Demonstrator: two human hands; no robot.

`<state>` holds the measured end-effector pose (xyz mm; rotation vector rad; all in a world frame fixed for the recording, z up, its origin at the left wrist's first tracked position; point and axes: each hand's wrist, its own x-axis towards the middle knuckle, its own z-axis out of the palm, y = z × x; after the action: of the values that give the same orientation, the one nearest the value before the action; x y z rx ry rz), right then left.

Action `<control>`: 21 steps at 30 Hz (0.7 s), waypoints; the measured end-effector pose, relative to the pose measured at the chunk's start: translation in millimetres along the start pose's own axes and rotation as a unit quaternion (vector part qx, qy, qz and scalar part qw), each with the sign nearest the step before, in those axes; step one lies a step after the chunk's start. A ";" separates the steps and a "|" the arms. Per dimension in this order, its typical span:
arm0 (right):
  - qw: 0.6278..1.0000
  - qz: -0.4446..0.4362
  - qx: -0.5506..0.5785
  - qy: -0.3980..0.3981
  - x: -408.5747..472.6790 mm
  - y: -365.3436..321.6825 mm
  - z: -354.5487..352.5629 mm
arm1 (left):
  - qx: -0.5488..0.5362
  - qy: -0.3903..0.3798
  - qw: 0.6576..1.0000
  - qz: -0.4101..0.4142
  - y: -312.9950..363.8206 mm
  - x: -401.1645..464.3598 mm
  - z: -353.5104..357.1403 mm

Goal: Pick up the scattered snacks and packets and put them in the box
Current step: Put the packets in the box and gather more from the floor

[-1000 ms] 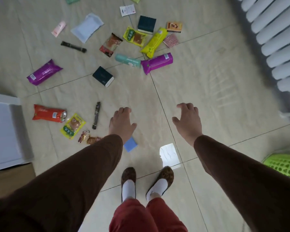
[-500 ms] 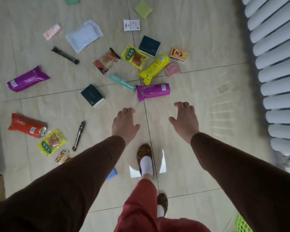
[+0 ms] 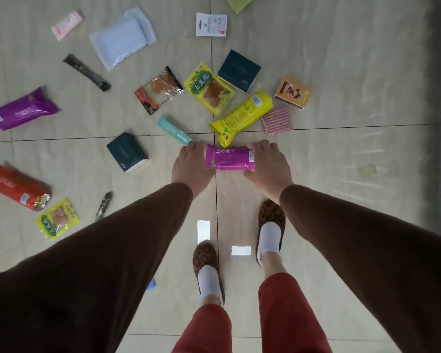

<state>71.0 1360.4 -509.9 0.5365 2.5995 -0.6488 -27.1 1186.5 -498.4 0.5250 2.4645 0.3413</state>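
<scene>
A home room: glossy tiled floor (image 3: 341, 174), house slippers (image 3: 271, 217).

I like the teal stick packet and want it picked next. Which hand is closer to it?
Left. The left hand has its fingertips right at the teal stick packet's near end; the right hand is farther, across the magenta packet both hands grasp.

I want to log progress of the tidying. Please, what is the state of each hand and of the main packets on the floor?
Left hand: grips the left end of the magenta packet.
Right hand: grips its right end.
Magenta packet: held between both hands.
Long yellow packet: lying flat, untouched.
Red packet: lying flat, untouched.
Purple packet: lying flat, untouched.
Dark box: closed, on the floor.
</scene>
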 end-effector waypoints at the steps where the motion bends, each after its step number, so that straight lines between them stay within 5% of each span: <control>1: 1.000 -0.015 -0.008 -0.004 10.4 5.1 4.7 | -0.005 0.004 1.000 -0.006 1.5 13.8 5.5; 13: 0.994 -0.089 -0.058 -0.038 102.9 42.6 109.5 | 0.021 0.011 0.998 0.063 6.3 167.6 89.7; 21: 0.993 -0.062 -0.081 -0.064 106.2 70.0 139.0 | 0.074 0.005 0.996 0.045 12.5 212.8 126.2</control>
<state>53.2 1374.6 -697.0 0.2753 2.5492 -0.4888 -107.3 1306.7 -699.6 0.6992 2.4935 0.1983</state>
